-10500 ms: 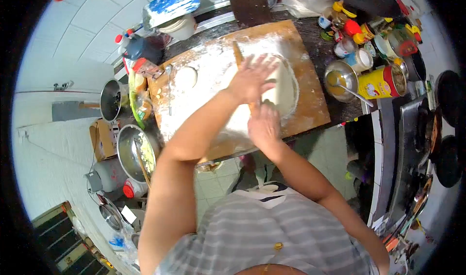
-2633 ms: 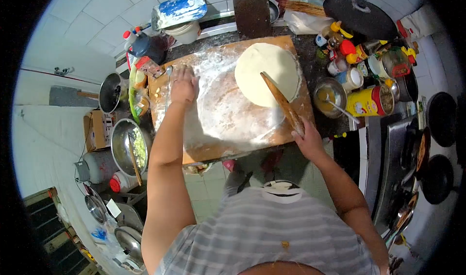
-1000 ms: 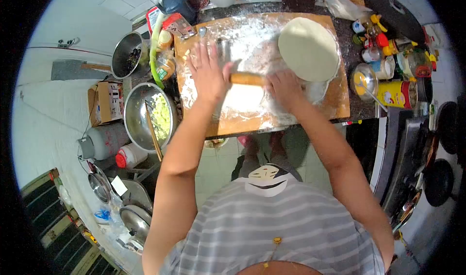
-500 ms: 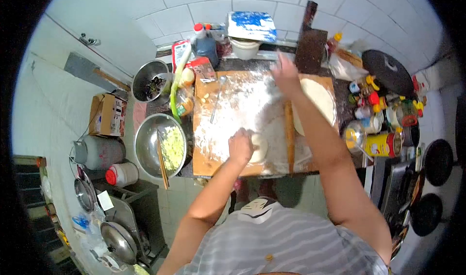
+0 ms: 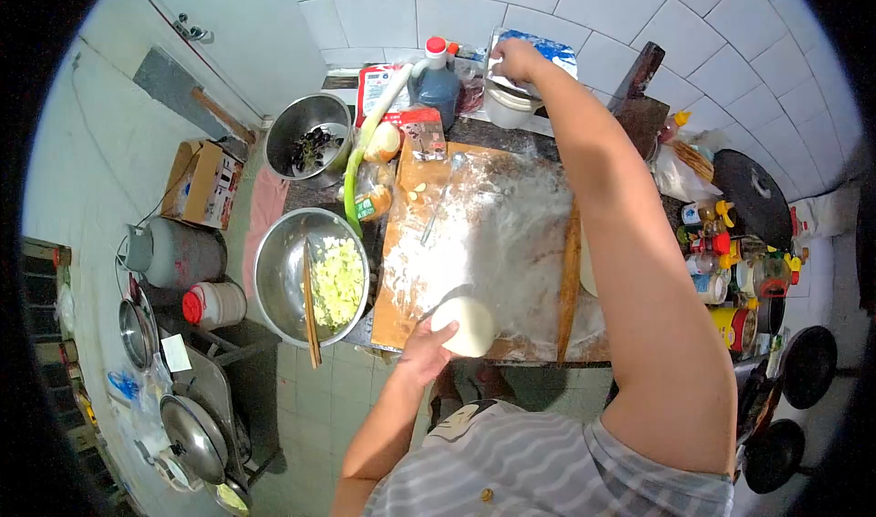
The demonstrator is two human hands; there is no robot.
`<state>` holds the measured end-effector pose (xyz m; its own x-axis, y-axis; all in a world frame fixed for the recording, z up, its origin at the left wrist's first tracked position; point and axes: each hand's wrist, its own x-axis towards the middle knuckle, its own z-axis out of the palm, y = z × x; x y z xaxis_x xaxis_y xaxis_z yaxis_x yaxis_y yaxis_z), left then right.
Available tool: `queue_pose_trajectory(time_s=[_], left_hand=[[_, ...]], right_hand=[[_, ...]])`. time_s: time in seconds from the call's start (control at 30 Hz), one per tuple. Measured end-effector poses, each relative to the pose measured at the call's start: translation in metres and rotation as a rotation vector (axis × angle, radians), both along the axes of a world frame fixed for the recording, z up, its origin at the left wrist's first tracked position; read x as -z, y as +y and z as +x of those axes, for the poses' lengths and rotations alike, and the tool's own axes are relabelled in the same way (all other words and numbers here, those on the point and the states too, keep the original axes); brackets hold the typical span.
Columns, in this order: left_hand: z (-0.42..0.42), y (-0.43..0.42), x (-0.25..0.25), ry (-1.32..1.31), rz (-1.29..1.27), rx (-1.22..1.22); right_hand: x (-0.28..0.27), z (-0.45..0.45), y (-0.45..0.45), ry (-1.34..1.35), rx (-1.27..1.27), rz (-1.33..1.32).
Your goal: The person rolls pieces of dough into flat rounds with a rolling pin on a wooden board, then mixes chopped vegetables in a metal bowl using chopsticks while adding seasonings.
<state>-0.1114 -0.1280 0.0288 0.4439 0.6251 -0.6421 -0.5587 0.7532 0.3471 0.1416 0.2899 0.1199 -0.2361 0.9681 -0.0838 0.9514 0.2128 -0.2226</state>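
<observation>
My left hand (image 5: 427,351) holds a round, flattened piece of dough (image 5: 465,326) at the front edge of the floured wooden board (image 5: 401,307), thumb on top. At the back, my right hand (image 5: 516,61) has its fingers closed at the near edge of a blue-and-white packet (image 5: 552,53), tilted above a white tub (image 5: 509,109); the fingertips are partly hidden. A rolling pin (image 5: 569,284) lies on the board beside my right forearm. Behind that arm, only a sliver of a large rolled dough sheet (image 5: 587,263) shows.
Left of the board are a steel bowl of chopped greens (image 5: 336,284) with chopsticks (image 5: 311,316), a pot with dark pieces (image 5: 315,150) and a green onion (image 5: 365,143). A cleaver (image 5: 641,120) leans at the back wall. Several seasoning bottles (image 5: 716,243) crowd the right side.
My right hand has moved from above the board back to the packet on the tub, whose edge is now raised. My left hand has lifted the dough piece towards the board's front edge. The view has shifted.
</observation>
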Motion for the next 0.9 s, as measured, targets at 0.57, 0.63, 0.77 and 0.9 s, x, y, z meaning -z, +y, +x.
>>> queue_pose_trajectory(time_s=[0.57,0.63,0.77,0.9], left_hand=[[-0.067,-0.03,-0.014,-0.214,0.113,-0.151],[-0.068,-0.028,-0.015,-0.164,0.131,-0.139],[-0.061,-0.025,-0.031,-0.155,0.146,-0.166],[-0.055,-0.015,-0.045,-0.137,0.188,-0.174]], right_hand=[[0.068,0.028,-0.285,0.251,0.005,-0.411],[0.11,0.015,-0.326,0.237,0.267,-0.241],[0.128,-0.077,-0.359,0.271,0.634,-0.211],[0.112,-0.127,-0.391,0.352,-0.148,-0.089]])
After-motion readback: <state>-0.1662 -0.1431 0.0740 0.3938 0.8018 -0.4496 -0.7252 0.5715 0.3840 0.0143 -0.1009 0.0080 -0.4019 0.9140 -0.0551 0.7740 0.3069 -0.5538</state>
